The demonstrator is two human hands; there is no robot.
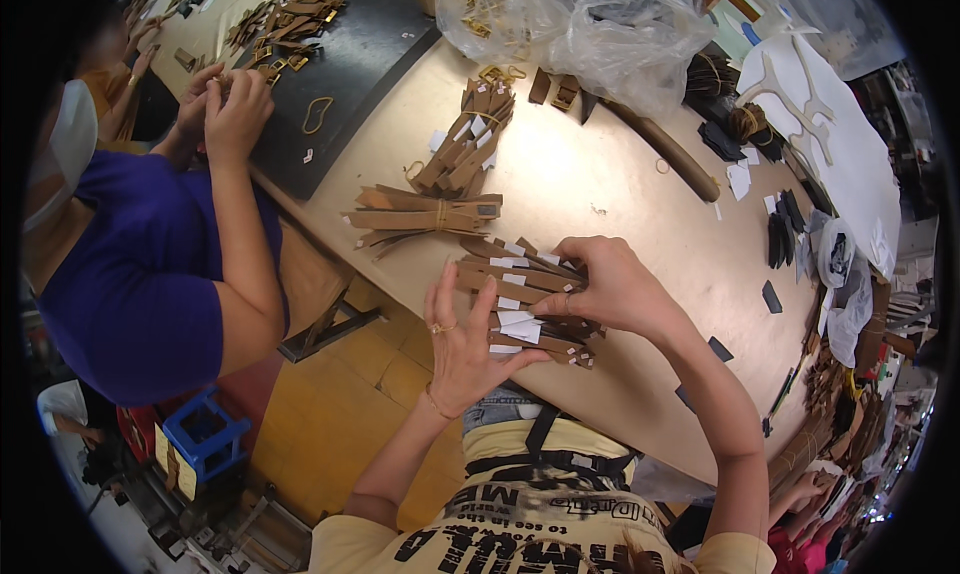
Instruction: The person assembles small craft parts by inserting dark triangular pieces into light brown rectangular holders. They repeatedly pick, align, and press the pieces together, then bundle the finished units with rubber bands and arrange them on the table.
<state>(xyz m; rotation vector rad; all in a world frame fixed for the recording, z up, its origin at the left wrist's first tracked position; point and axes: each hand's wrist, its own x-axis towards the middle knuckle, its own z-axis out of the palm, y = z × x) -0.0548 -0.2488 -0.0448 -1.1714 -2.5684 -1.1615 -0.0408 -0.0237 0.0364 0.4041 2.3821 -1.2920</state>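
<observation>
Loosely fanned brown strips (pixel 545 280), white tags (pixel 519 325) | right hand (pixel 618 286) curled, gripping them | left hand (pixel 466 362) spread alongside

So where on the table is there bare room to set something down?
Widest: the table between the right hand, brown roll and black pieces. Narrower: the patch between upper bundle and roll. Crowded: around the strips at the left hand, the lower bundle, and the far side, under clear plastic.
</observation>
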